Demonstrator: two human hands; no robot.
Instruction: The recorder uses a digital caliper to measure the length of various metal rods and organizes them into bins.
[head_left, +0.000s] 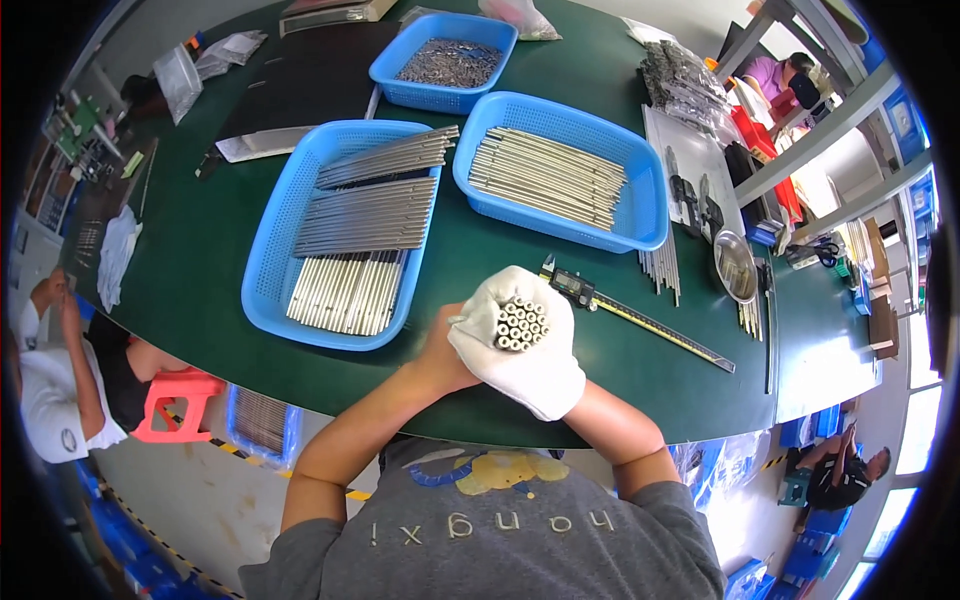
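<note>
My right hand [545, 365], in a white glove, is closed round a bundle of metal rods [522, 325]. The bundle is seen end-on, and each round end has a hole in its middle. My left hand [446, 348] looks bare and meets the glove from the left; its fingers are hidden behind the glove. Just right of the bundle, a digital caliper [640, 312] lies on the green table. Ahead to the left, a blue basket [265, 265] holds stacked metal rods [365, 215] in several layers. Ahead to the right, another blue basket [645, 195] holds one spread of shiny rods [548, 175].
A third blue basket [387, 72] with small metal parts stands at the back. Knives [684, 200], a metal bowl [735, 266] and loose rods [660, 265] lie to the right. A red stool [180, 403] and a seated person [65, 385] are at left.
</note>
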